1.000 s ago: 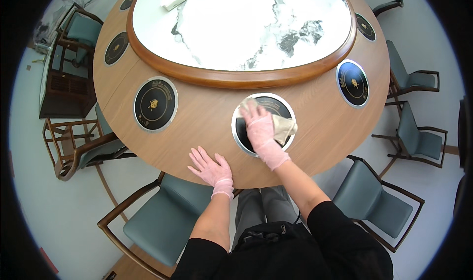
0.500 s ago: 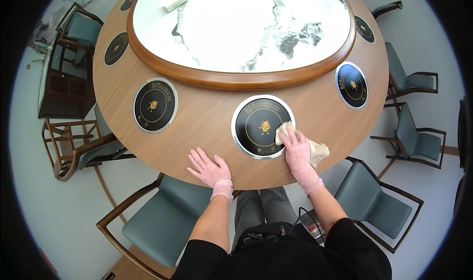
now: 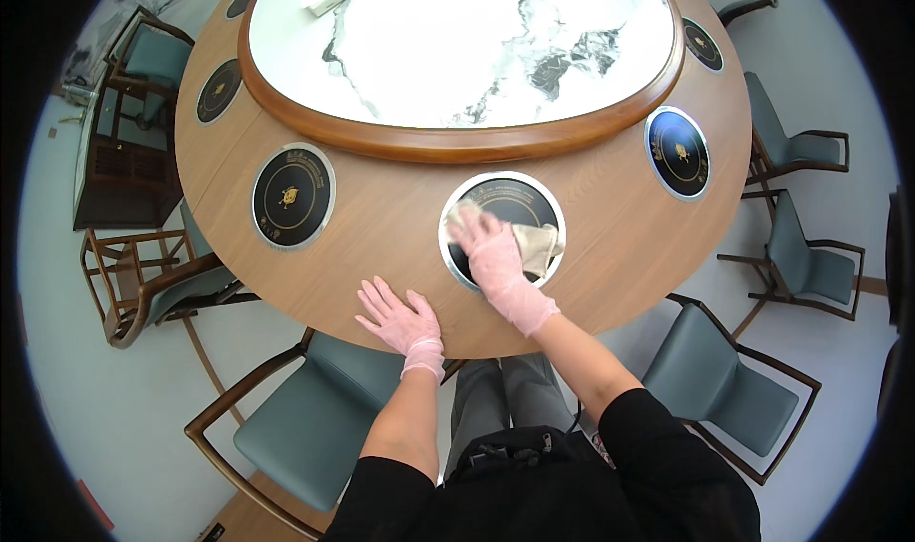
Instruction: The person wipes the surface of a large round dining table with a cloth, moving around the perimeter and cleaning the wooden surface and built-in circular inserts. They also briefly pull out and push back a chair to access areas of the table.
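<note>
Left hand [image 3: 400,325]: pink glove, palm down on wooden table [image 3: 376,246] near its edge, fingers spread, nothing held. Right hand [image 3: 496,254]: pink glove, over left end of beige cloth [image 3: 537,246], fingers pointing up-left, blurred; closure around fabric cannot be told. Cloth lies across the nearest black round cooktop [image 3: 524,195], long axis left-right, dipping slightly rightward; loose end points right.

My pink-gloved right hand [image 3: 493,251], fingers blurred, holds a beige cloth [image 3: 537,245] over a silver-rimmed black disc [image 3: 521,202] in the wooden surface [image 3: 381,227]; my left hand [image 3: 405,325], likewise gloved, lies palm down near the edge, fingers spread.
</note>
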`<move>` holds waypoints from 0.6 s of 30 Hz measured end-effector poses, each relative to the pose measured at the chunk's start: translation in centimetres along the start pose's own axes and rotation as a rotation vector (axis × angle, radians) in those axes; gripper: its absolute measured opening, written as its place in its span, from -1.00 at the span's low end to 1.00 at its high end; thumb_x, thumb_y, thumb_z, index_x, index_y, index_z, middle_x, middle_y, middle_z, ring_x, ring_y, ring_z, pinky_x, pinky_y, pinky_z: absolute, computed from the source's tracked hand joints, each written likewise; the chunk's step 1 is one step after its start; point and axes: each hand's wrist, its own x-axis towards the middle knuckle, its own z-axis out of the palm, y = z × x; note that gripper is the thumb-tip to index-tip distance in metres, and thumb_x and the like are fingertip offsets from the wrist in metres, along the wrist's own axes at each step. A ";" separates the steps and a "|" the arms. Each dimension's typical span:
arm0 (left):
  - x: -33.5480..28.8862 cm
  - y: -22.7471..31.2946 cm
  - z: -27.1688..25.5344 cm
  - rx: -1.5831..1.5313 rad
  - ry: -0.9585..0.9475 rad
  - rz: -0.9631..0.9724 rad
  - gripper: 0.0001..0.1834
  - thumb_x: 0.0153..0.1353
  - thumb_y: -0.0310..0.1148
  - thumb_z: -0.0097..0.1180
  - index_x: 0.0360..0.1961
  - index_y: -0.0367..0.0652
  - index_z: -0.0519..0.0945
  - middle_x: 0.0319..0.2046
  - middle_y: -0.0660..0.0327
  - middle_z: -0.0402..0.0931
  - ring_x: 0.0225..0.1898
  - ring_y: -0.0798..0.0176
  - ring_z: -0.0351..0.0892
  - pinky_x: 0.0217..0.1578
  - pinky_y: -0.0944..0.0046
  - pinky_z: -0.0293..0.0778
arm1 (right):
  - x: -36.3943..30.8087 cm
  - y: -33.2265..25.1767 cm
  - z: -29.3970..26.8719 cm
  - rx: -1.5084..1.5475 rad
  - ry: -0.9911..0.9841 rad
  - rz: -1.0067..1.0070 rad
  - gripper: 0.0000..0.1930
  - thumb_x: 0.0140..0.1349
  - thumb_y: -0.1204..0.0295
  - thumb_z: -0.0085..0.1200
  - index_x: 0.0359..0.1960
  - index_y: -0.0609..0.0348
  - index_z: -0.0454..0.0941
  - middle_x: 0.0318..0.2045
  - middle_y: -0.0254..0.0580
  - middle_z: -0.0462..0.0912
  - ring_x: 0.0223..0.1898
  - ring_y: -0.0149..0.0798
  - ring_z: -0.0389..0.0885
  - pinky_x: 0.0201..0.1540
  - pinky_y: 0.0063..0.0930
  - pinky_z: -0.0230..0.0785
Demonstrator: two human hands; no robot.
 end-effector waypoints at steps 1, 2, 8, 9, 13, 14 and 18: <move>0.0 -0.1 0.1 0.001 0.004 0.002 -0.29 0.32 -0.10 -0.13 0.44 -0.18 0.17 0.50 0.06 -0.01 0.54 0.05 -0.16 0.47 -0.21 -0.30 | -1.3 -0.5 -0.2 0.027 0.001 -0.064 -0.52 0.16 0.41 -0.01 0.18 -0.13 0.50 0.28 -0.22 0.42 0.11 -0.11 0.44 0.03 -0.19 0.35; 0.0 -0.1 0.0 0.000 0.008 0.006 -0.29 0.32 -0.10 -0.13 0.44 -0.18 0.17 0.50 0.06 -0.01 0.54 0.05 -0.16 0.47 -0.21 -0.30 | -2.7 -0.8 -0.7 0.072 -0.037 -0.094 -0.50 0.14 0.42 0.01 0.18 -0.14 0.50 0.28 -0.24 0.42 0.11 -0.11 0.44 0.04 -0.19 0.36; -0.1 0.1 -0.2 -0.027 0.014 -0.007 -0.30 0.32 -0.15 -0.10 0.43 -0.19 0.18 0.50 0.07 -0.01 0.54 0.03 -0.14 0.46 -0.23 -0.28 | -12.5 3.5 -3.4 0.039 -0.090 -0.100 -0.46 0.06 0.43 0.07 0.16 -0.24 0.52 0.27 -0.33 0.43 0.06 -0.13 0.46 0.02 -0.20 0.43; -0.1 0.0 -0.2 -0.023 0.013 -0.010 -0.30 0.32 -0.15 -0.10 0.43 -0.19 0.17 0.50 0.07 -0.01 0.54 0.03 -0.15 0.46 -0.22 -0.29 | -12.8 4.4 -4.0 -0.022 -0.089 -0.048 -0.47 0.06 0.42 0.06 0.14 -0.26 0.53 0.26 -0.35 0.43 0.05 -0.12 0.47 0.01 -0.19 0.44; -0.1 -0.1 -0.1 -0.026 -0.008 -0.001 -0.29 0.31 -0.10 -0.11 0.44 -0.18 0.18 0.50 0.07 -0.02 0.54 0.05 -0.17 0.47 -0.21 -0.33 | -10.4 6.4 -4.1 -0.045 0.007 0.199 -0.44 0.07 0.53 0.07 0.18 -0.14 0.51 0.25 -0.20 0.46 0.24 0.05 0.41 0.21 -0.03 0.32; -0.1 -0.1 -0.1 -0.019 -0.009 -0.003 -0.29 0.31 -0.10 -0.11 0.43 -0.18 0.18 0.50 0.07 -0.02 0.54 0.05 -0.17 0.47 -0.21 -0.33 | -8.9 6.4 -3.6 -0.040 0.047 0.243 -0.44 0.07 0.55 0.07 0.18 -0.12 0.50 0.25 -0.17 0.45 0.26 0.08 0.39 0.23 -0.01 0.30; -0.1 -0.1 -0.2 -0.065 0.011 0.011 -0.30 0.30 -0.15 -0.07 0.42 -0.20 0.19 0.49 0.04 0.00 0.53 0.01 -0.13 0.46 -0.23 -0.29 | -3.2 6.2 -0.8 0.021 0.164 0.383 -0.46 0.09 0.57 0.01 0.18 0.00 0.50 0.28 0.00 0.41 0.33 0.16 0.32 0.35 0.06 0.18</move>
